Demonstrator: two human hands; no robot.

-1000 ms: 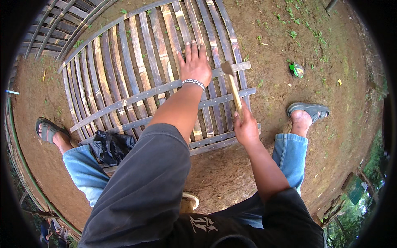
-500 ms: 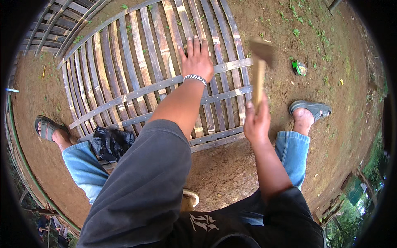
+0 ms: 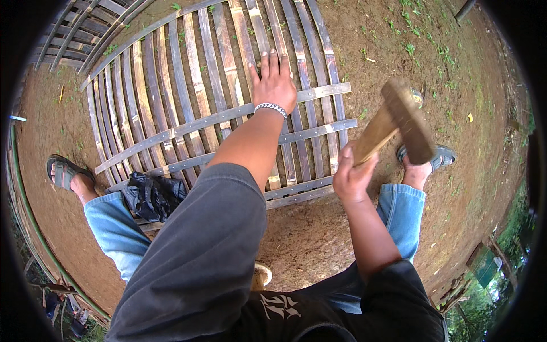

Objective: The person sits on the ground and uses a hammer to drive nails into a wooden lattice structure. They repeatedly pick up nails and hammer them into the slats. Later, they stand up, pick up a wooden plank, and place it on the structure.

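A panel of bamboo slats (image 3: 196, 127), joined by nailed cross strips, lies on the ground in front of me. My left hand (image 3: 274, 86) rests palm down on it, beyond the upper cross strip, with its fingers stretched out along the slats. To the right of the panel, my right hand (image 3: 354, 175) grips a hammer (image 3: 373, 137) by its wooden handle. The brown hammer head is raised, tipped to the right and slightly blurred. A crumpled black plastic bag (image 3: 152, 196) lies on the panel's near left corner.
My sandalled feet stand either side of the panel, the right foot (image 3: 419, 171) partly behind the hammer head. Another slatted bamboo panel (image 3: 85, 28) is at the far left. Bare soil (image 3: 473, 188) with sparse weeds surrounds the work. A pale round rim (image 3: 263, 273) shows below me.
The hammer has swung to the right and up toward me, its head now looking larger and covering most of the small green packet. My left hand has stayed on the slats.
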